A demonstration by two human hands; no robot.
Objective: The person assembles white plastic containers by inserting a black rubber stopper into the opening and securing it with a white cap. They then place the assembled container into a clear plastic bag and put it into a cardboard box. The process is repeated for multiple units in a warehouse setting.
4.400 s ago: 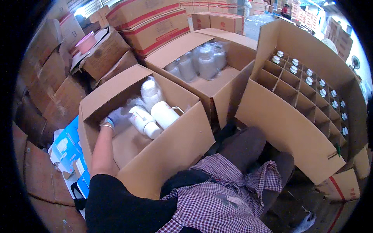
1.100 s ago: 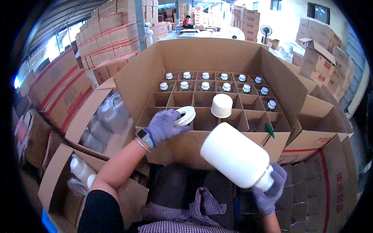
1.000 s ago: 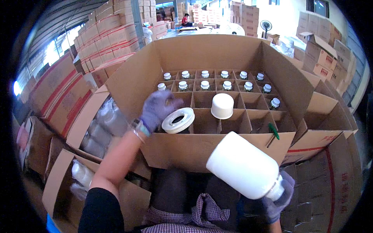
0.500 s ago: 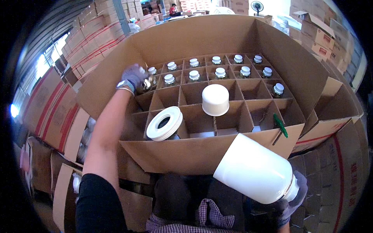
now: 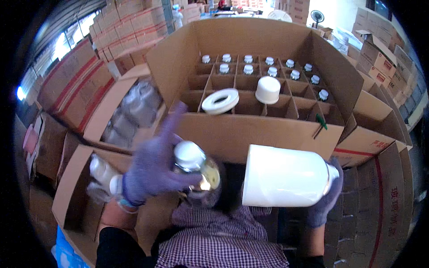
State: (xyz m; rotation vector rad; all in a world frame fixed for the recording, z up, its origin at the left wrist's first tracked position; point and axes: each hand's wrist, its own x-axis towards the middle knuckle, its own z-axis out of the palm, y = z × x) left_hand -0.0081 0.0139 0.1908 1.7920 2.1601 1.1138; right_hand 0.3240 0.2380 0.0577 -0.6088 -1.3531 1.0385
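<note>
The white-capped glass bottle (image 5: 210, 176) was located below the near edge of the divided carton (image 5: 237, 127), in front of the apron (image 5: 223, 239), with its cap uppermost. The left hand (image 5: 149, 167), gloved, was placed against the left side of this bottle; its fingers were spread, and one digit was laid across the bottle front. Because of motion blur, it could not be told whether the bottle was gripped by this hand. A white bottle-shaped casing (image 5: 286, 176) was held on its side by the right hand (image 5: 328, 196), also gloved, which was clasped around the neck at the casing's right end. The casing and the glass bottle were kept apart. A white ring (image 5: 217, 109) was supported on the dividers toward the carton's near left corner, and a white domed cap (image 5: 268, 90) was set near the middle of the near edge. A green-topped item (image 5: 321, 121) was located at that edge, toward the near right corner. Smaller-looking capped bottles (image 5: 248, 69) were seated in cells along the far edge.
</note>
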